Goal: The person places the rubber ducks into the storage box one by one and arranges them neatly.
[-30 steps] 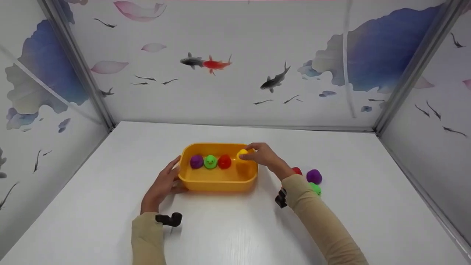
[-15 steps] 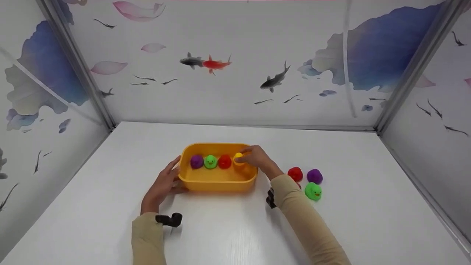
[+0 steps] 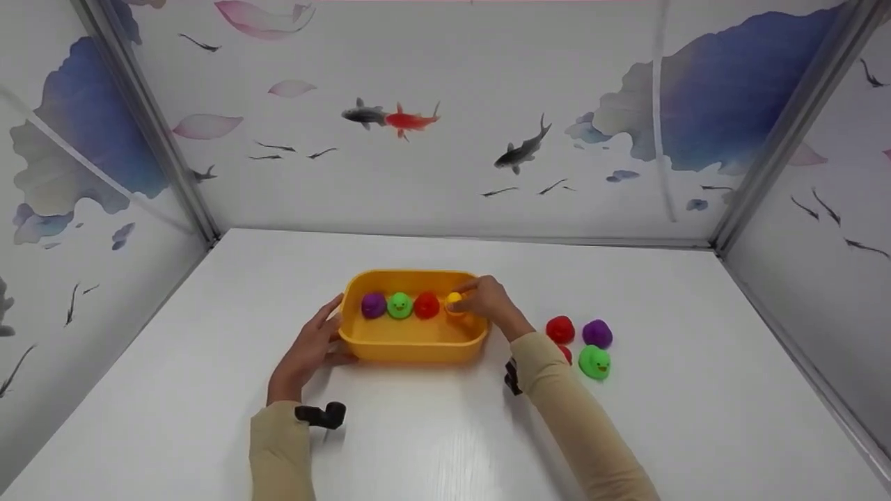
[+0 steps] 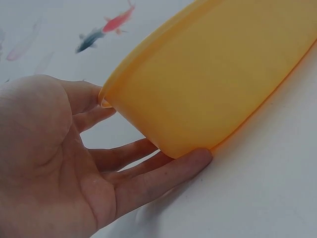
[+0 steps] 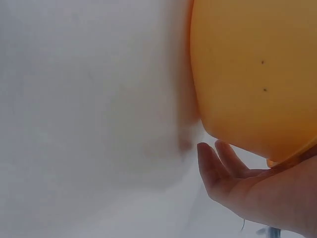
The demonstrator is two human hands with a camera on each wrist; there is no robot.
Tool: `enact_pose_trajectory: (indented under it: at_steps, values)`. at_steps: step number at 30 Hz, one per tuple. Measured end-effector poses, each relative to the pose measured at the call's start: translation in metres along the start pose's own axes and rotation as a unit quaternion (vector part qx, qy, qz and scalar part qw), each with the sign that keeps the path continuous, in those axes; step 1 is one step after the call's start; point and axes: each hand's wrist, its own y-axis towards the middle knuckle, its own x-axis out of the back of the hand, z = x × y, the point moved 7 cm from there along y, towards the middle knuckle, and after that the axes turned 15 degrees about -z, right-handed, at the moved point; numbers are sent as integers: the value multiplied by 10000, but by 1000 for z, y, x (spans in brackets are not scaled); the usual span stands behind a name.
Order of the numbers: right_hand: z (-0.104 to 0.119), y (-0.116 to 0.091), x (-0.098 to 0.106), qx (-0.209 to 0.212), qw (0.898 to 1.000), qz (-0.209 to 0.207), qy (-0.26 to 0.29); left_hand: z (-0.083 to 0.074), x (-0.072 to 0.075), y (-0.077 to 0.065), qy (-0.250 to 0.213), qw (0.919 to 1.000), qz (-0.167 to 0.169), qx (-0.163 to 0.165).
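Observation:
A yellow plastic basin (image 3: 411, 353) stands on the white table. Inside it, a purple rubber duck (image 3: 374, 305), a green one and a red one (image 3: 426, 305) form a row. My right hand (image 3: 491, 303) reaches over the basin's right end, thumb and finger around a yellow rubber duck (image 3: 454, 301) low in the basin beside the red one. In the right wrist view, the basin wall hides that duck, and other fingers (image 5: 210, 166) hang outside. My left hand (image 3: 311, 344) rests against the left end; its fairly straight, spread fingers (image 4: 163, 181) touch the outer wall and rim.
Right of the basin, several more ducks lie on the table: a red duck (image 3: 560, 330), a purple duck (image 3: 597, 333), a green duck (image 3: 595, 362) and another red one partly hidden by the right sleeve (image 3: 557, 369). Printed walls enclose the table at the back and sides.
My right hand has lowered the yellow duck into the basin and moved slightly left, beside the red duck. The sleeve now uncovers more of the ducks on the table. The left hand stays put.

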Motion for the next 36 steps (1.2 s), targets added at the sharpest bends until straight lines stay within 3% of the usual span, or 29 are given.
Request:
enact_pose_trajectory:
  at_steps: [5, 14, 23, 26, 36]
  values:
    - [2, 0, 3, 72, 9997, 152, -156, 1, 1, 0, 11, 10000, -13, 47]
    - [8, -13, 27, 777, 9934, 580, -611, 2, 0, 0, 6, 10000, 25, 66]
    - [-4, -42, 71, 995, 9946, 256, -174, 0, 0, -1, -17, 10000, 29, 36]
    - [-11, -49, 83, 1239, 9919, 281, -25, 0, 2, -1, 22, 10000, -11, 60]
    - [-41, -46, 124, 1371, 9905, 123, -25, 2, 0, 0, 94, 9999, -46, 84]
